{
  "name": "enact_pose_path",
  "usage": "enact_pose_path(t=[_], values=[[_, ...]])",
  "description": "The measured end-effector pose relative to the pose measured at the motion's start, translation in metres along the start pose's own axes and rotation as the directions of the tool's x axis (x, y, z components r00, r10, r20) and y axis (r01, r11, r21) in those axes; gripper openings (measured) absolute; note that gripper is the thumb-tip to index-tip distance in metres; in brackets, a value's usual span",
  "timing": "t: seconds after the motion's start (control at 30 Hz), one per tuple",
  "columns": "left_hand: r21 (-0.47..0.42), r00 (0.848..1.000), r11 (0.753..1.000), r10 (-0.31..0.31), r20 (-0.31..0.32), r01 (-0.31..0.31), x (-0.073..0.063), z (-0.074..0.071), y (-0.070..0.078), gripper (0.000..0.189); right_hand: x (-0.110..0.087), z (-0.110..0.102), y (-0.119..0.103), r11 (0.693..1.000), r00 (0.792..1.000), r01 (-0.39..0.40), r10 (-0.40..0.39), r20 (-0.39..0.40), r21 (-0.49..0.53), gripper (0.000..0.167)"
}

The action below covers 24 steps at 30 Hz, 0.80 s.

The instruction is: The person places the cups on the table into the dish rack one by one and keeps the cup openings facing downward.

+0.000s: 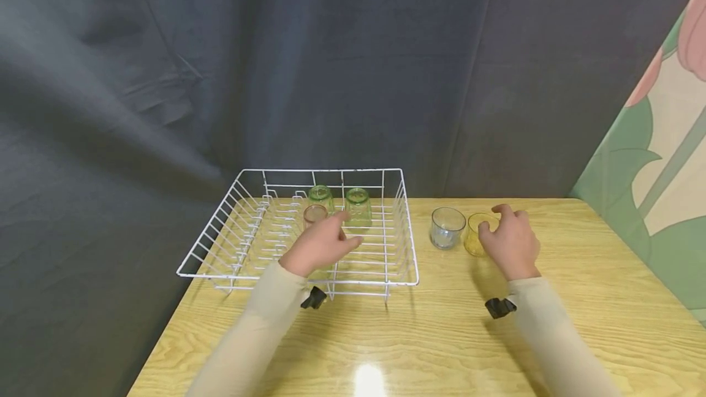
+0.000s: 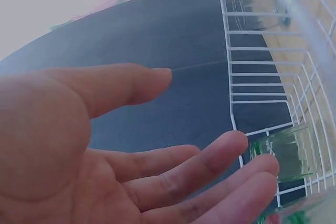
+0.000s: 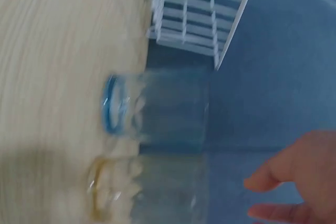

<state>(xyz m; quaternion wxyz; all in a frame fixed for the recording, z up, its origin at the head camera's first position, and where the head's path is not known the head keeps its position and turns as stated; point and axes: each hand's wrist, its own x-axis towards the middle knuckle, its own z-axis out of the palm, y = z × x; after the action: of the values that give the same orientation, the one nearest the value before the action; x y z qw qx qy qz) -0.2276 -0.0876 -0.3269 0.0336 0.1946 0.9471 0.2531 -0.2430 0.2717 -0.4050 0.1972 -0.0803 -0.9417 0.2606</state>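
Right hand (image 1: 513,244) was near the round yellow glass tumbler (image 1: 473,242), thumb and fingers apart, empty. Left hand (image 1: 322,242) hung over the white rectangular wire rack (image 1: 375,282), fingers spread, empty.

— "Any lettering, brand or number on the glasses (image 1: 447,230) or the rack (image 1: 375,283)?"
— "None that can be read — nor on the dark cloth (image 1: 353,66)."
— "Signs anywhere?"
— "None legible in any view."

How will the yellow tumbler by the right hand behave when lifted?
The yellow tumbler looks like see-through glass, so probably stiff and fragile. Its smooth-looking walls may be slippery. Its thick-looking base should help it resist tipping.
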Motion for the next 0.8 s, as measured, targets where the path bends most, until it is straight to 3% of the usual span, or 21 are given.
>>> enact_pose_path(t=[0.13, 0.27, 0.53, 0.63, 0.8], values=[[-0.028, 1.0, 1.0, -0.004, -0.008, 0.003, -0.018, 0.004, -0.006, 0.054, 0.006, 0.0, 0.019, 0.994, 0.992, -0.093, 0.097, 0.081, -0.049, 0.06], [-0.051, 1.0, 0.999, -0.017, -0.007, 0.017, -0.03, 0.009, -0.012, 0.053, 0.01, 0.002, 0.031, 0.988, 0.97, -0.142, 0.15, 0.194, -0.055, 0.068], [-0.056, 0.999, 0.998, -0.018, -0.046, 0.015, -0.036, 0.014, -0.018, 0.05, 0.015, 0.006, 0.044, 0.974, 0.904, -0.22, 0.222, 0.365, -0.048, 0.07], [-0.053, 0.999, 0.999, -0.009, -0.046, 0.007, -0.035, 0.016, -0.019, 0.05, 0.015, 0.008, 0.048, 0.973, 0.901, -0.227, 0.222, 0.373, -0.03, 0.067], [-0.053, 0.999, 0.999, -0.003, -0.049, 0.001, -0.035, 0.017, -0.018, 0.049, 0.013, 0.011, 0.049, 0.975, 0.916, -0.223, 0.209, 0.343, 0.001, 0.058]])
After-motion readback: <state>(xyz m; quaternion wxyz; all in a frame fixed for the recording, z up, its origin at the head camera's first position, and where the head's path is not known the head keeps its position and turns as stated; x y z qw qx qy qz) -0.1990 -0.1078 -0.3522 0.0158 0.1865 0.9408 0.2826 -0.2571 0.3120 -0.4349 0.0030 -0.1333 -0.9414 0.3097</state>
